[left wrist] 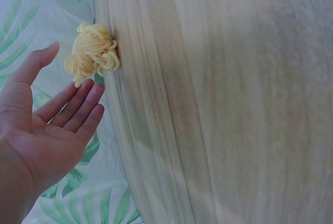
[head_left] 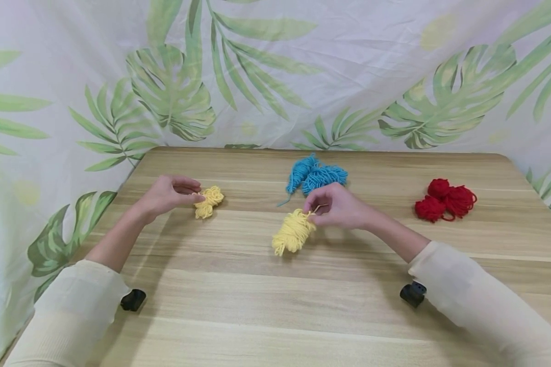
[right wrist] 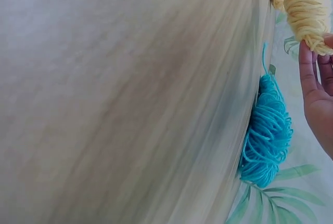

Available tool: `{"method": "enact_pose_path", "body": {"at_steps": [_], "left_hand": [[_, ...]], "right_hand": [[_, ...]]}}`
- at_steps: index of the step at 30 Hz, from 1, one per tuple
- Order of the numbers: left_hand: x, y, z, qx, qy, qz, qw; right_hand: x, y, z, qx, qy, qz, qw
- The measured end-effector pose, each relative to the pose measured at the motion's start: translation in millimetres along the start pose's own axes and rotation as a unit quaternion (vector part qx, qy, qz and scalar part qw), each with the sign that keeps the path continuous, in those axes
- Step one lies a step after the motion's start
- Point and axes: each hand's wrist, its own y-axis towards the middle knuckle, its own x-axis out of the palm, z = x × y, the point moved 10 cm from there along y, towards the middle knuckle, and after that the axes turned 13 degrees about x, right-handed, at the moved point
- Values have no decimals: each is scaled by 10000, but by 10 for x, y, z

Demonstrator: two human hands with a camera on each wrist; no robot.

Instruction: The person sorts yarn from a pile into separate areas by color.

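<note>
In the head view my right hand (head_left: 337, 206) pinches one end of a pale yellow yarn bundle (head_left: 294, 233), which hangs tilted above the table. The right wrist view shows thumb and fingertips on the end of this yellow bundle (right wrist: 307, 13). Over on the left, my left hand (head_left: 170, 196) is at a smaller yellow yarn bundle (head_left: 209, 201) lying on the table. Its thumb and fingers are spread apart in the left wrist view, with the fingertips close to that yarn (left wrist: 92, 52); whether they touch it I cannot tell.
Blue yarn bundles (head_left: 323, 178) lie at the back middle of the wooden table (head_left: 257, 306), with a loose strand trailing. Red yarn balls (head_left: 445, 200) sit together on the right. Behind the table hangs a leaf-printed cloth (head_left: 266, 76).
</note>
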Motion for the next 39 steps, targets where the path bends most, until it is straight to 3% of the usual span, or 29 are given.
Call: {"method": "enact_pose_path", "body": {"at_steps": [25,39], "left_hand": [[30,-24,33,158,-82,-182,9997],[35,-57,13,165,-64,-233,9996]], "right_hand": [[162,344,-110,-166,99,108,9998],[219,552,-223,-242,-207,243,9992]]}}
